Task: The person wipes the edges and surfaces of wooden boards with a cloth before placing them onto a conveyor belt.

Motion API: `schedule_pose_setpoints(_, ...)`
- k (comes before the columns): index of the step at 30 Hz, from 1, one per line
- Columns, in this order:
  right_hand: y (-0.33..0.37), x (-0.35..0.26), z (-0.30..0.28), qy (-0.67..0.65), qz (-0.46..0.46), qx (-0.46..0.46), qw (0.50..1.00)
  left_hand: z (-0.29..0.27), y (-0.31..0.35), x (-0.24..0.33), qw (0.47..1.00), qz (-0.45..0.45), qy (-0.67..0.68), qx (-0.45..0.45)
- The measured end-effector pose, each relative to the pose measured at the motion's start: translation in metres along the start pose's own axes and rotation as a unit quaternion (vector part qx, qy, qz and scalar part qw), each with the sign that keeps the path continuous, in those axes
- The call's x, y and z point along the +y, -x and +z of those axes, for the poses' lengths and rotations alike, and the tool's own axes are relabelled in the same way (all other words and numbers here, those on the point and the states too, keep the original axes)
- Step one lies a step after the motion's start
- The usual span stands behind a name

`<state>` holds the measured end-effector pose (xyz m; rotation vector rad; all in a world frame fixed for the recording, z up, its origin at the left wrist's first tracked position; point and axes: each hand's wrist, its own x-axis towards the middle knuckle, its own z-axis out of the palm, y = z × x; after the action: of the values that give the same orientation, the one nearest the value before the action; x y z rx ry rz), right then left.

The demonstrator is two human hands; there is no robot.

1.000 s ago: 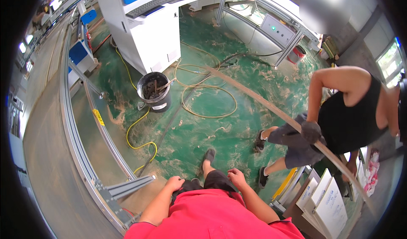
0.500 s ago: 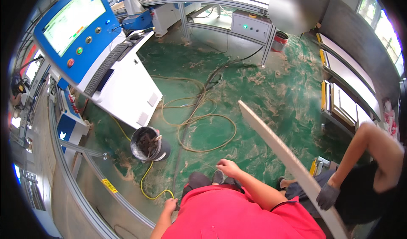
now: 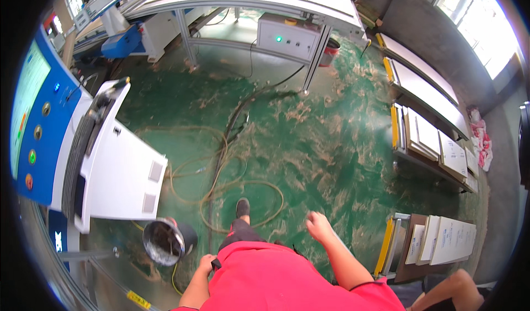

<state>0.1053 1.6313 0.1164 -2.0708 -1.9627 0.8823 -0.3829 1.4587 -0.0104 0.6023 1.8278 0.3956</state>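
Observation:
My left hand [image 3: 207, 263] hangs low beside my red shirt [image 3: 265, 278], its fingers curled. A small dark patch shows right at its edge; I cannot tell whether it is held or is part of my clothing. My right hand [image 3: 318, 226] is out in front of me over the green floor [image 3: 331, 173], closed loosely into a fist with nothing visible in it. Neither hand touches a machine or a panel. Nearest to my left hand is a dark bucket [image 3: 187, 239] with scraps in it. One dark shoe [image 3: 243, 207] steps forward near a coiled hose [image 3: 281, 198].
At left stands a blue and white control console [image 3: 124, 173] with screen and keyboard. A long metal-framed table [image 3: 248, 2] with a grey control box [image 3: 287, 38] spans the far side. Racks of white panels [image 3: 452, 242] line the right. Another person's arm [image 3: 461, 291] shows lower right.
My view has turned right and moved forward, so the console sits further left and more panel stacks show. The co-worker's long board has left view. My right hand has swung forward.

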Motion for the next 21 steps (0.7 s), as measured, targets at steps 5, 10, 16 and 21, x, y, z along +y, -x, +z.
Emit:
schedule_pose_setpoints(5,-0.001,0.047,-0.029,-0.033,0.243,0.041,0.969,-0.024,-0.166,0.093,0.947,0.087,-0.299,-0.081)
schedule_pose_setpoints(10,-0.042,0.037,-0.017,-0.135,0.347,0.127,0.92,-0.013,-0.216,0.324,0.962,0.052,-0.251,-0.093)
schedule_pose_setpoints(16,-0.134,0.085,0.051,-0.312,0.485,0.153,0.803,0.035,-0.292,0.534,0.953,0.122,-0.264,-0.086)
schedule_pose_setpoints(21,-0.21,0.202,0.012,-0.44,0.504,0.08,0.739,0.134,-0.308,0.636,0.966,0.103,-0.228,-0.067)
